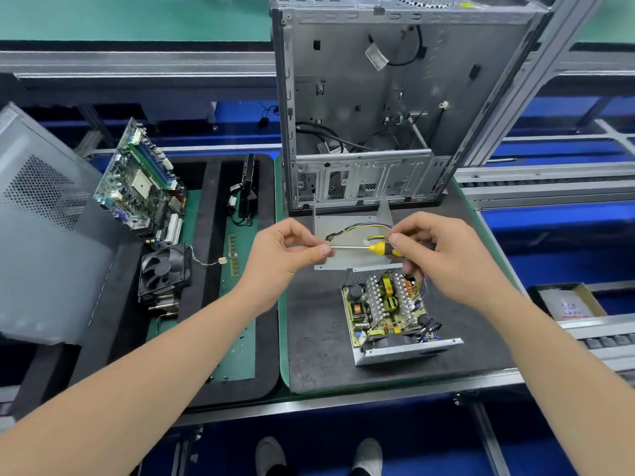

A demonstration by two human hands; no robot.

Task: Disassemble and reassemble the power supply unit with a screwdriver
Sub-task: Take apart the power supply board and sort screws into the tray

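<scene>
Right hand (443, 255) grips the screwdriver (364, 248) handle, mostly hiding it; left hand (285, 252) pinches the shaft tip, so the tip itself is unseen

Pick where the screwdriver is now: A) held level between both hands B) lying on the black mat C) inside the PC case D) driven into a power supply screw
A: the right hand grips the yellow handle of the screwdriver and the left hand pinches the shaft's tip, clear of the opened power supply unit.
</scene>
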